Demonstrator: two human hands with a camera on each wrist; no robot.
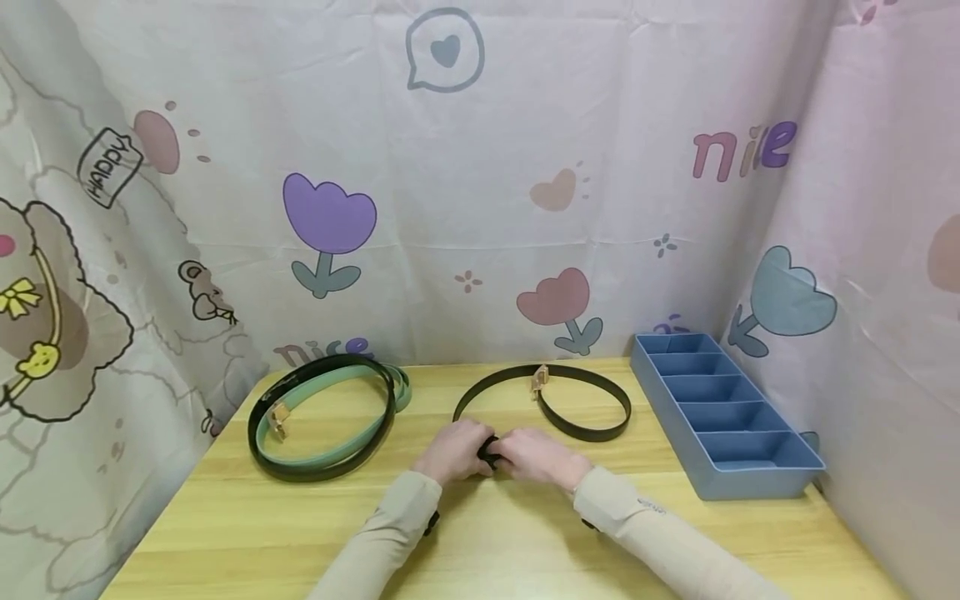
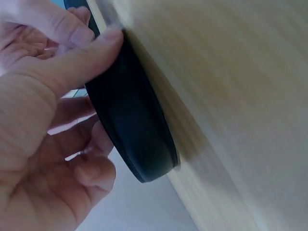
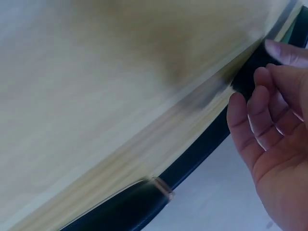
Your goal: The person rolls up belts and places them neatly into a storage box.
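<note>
1 grn belt [image 1: 322,382], L (blk coil [image 1: 300,474] overlapping) | tray [image 1: 761,485], R | L fingers [image 2: 95,173], R fingers [image 3: 240,120] pinch blk belt [image 2: 130,115]

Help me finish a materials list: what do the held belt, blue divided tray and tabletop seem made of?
Held belt: leather or imitation, black; the soft sheen and apparent edge stitching suggest it.
Divided tray: probably plastic, satin, judging by smooth, uniform blue walls.
Tabletop: wood or wood-print laminate, slightly glossy; pale grain and a soft reflection show.
</note>
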